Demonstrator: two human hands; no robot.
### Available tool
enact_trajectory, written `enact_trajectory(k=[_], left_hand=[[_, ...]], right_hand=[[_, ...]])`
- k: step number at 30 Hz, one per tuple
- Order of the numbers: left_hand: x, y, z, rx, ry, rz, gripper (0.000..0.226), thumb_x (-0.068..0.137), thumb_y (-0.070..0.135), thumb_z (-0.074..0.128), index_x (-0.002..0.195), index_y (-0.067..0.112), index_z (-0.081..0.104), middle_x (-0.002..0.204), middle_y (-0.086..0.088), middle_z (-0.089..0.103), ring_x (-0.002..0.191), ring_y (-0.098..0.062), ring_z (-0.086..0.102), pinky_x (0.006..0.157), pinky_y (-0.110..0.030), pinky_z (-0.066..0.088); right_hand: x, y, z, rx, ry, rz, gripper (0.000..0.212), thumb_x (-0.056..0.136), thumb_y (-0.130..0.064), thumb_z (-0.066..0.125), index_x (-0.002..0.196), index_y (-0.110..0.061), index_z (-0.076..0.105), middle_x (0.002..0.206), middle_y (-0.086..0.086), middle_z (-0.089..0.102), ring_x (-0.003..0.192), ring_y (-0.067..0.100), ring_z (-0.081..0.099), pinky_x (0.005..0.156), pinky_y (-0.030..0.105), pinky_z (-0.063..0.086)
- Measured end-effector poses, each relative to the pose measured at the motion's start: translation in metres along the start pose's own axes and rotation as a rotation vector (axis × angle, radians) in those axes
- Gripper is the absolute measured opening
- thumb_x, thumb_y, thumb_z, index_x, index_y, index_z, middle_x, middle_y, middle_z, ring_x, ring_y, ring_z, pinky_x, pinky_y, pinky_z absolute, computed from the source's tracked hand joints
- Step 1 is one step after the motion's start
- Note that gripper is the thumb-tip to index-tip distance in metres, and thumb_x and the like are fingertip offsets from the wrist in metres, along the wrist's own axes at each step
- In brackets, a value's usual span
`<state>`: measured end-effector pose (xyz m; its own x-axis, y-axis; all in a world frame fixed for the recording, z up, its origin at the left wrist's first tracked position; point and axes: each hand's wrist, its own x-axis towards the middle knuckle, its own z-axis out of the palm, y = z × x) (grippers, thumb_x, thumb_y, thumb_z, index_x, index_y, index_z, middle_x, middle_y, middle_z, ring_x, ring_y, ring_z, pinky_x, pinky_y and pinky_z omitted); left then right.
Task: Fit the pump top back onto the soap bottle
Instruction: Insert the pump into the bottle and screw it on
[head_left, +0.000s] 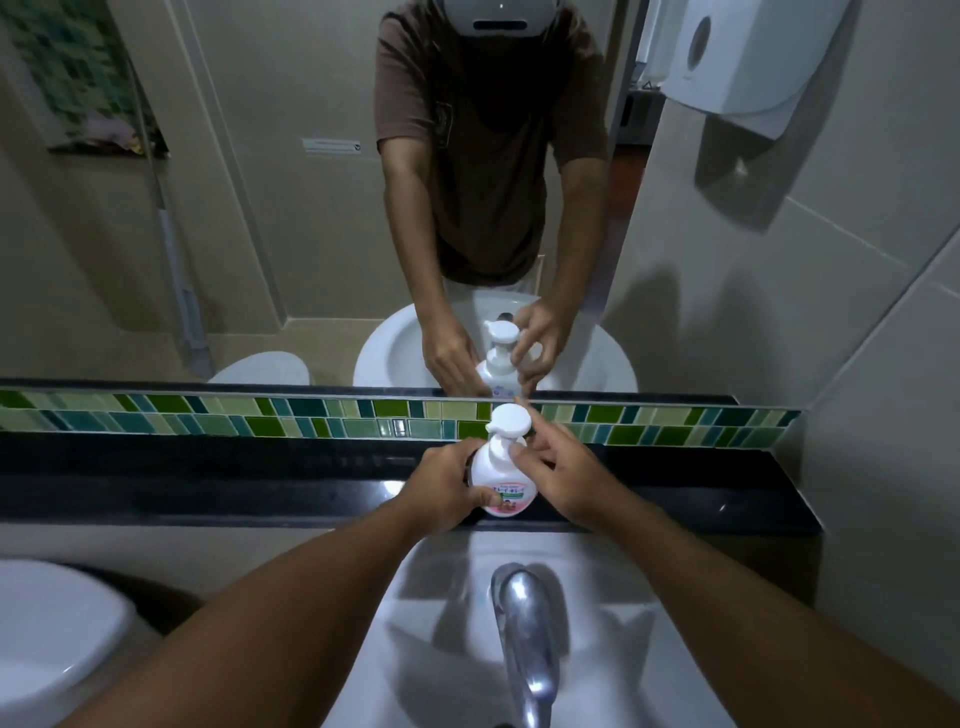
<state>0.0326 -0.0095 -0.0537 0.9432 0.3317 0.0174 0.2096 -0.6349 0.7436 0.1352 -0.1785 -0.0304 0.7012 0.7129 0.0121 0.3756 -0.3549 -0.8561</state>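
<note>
Pump top seated on the bottle, tightening stage, by my judgement.
Mid-frame on the black tabletop (675, 488), the left hand (447, 488) wraps the bottle (501, 480); the right hand's (566, 478) fingertips (519, 451) pinch the pump top's (510, 420) collar. Next: twist until snug.

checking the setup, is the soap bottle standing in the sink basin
No, the soap bottle stands upright on the black ledge behind the sink.

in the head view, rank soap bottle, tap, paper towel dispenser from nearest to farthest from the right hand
1. Soap bottle: touching the right hand, on the black ledge.
2. Tap: below the hand, over the sink.
3. Paper towel dispenser: high on the right wall.
</note>
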Motion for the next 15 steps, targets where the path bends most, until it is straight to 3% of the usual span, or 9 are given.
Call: enact_trajectory(k=[2, 3, 5, 7, 11, 15], left_hand=[[0.001, 0.004, -0.003, -0.005, 0.004, 0.001, 0.064, 0.067, 0.023, 0.094, 0.125, 0.019, 0.066, 0.117, -0.001, 0.075, 0.102, -0.015, 0.068, 0.095, -0.030, 0.052], [0.001, 0.004, -0.004, -0.008, 0.004, 0.000, 0.064, 0.067, 0.024, 0.094, 0.125, 0.019, 0.066, 0.117, -0.001, 0.075, 0.103, -0.016, 0.068, 0.096, -0.032, 0.053], [0.000, 0.002, -0.005, -0.007, 0.002, -0.008, 0.065, 0.067, 0.024, 0.094, 0.125, 0.019, 0.066, 0.119, -0.002, 0.074, 0.104, -0.017, 0.068, 0.097, -0.034, 0.053], [0.000, -0.001, -0.005, 0.001, 0.010, -0.005, 0.064, 0.068, 0.023, 0.094, 0.125, 0.018, 0.066, 0.118, -0.003, 0.074, 0.104, -0.018, 0.068, 0.097, -0.034, 0.053], [0.000, -0.004, -0.003, 0.006, 0.020, 0.005, 0.063, 0.068, 0.024, 0.093, 0.125, 0.020, 0.066, 0.117, -0.002, 0.075, 0.102, -0.018, 0.069, 0.094, -0.036, 0.055], [-0.002, -0.006, 0.000, -0.006, 0.035, 0.004, 0.059, 0.069, 0.026, 0.093, 0.121, 0.023, 0.067, 0.113, 0.002, 0.075, 0.100, -0.015, 0.069, 0.093, -0.034, 0.055]], right_hand=[[0.002, -0.005, -0.012, -0.118, -0.075, -0.057, 0.026, 0.101, -0.042, 0.056, 0.125, -0.045, 0.062, 0.101, 0.002, 0.052, 0.101, 0.006, 0.057, 0.100, 0.038, 0.045], [0.002, -0.008, -0.015, -0.173, -0.110, -0.080, 0.019, 0.103, -0.034, 0.055, 0.117, -0.045, 0.063, 0.096, 0.000, 0.048, 0.095, 0.001, 0.052, 0.096, 0.033, 0.040], [0.003, -0.010, -0.016, -0.235, -0.133, -0.098, 0.022, 0.103, -0.028, 0.057, 0.123, -0.034, 0.065, 0.094, -0.001, 0.043, 0.089, 0.002, 0.049, 0.091, 0.027, 0.035], [0.004, -0.010, -0.011, -0.242, -0.095, -0.098, 0.030, 0.100, -0.028, 0.062, 0.130, -0.023, 0.065, 0.096, -0.001, 0.045, 0.091, 0.010, 0.053, 0.092, 0.030, 0.040], [-0.001, -0.010, 0.009, -0.152, 0.101, -0.038, 0.033, 0.088, -0.035, 0.077, 0.111, -0.014, 0.065, 0.102, 0.005, 0.054, 0.093, 0.022, 0.060, 0.090, 0.041, 0.050], [-0.005, -0.025, 0.038, -0.185, 0.378, 0.117, 0.053, 0.076, -0.053, 0.081, 0.093, -0.014, 0.050, 0.101, 0.005, 0.055, 0.087, 0.029, 0.058, 0.070, 0.036, 0.043]])
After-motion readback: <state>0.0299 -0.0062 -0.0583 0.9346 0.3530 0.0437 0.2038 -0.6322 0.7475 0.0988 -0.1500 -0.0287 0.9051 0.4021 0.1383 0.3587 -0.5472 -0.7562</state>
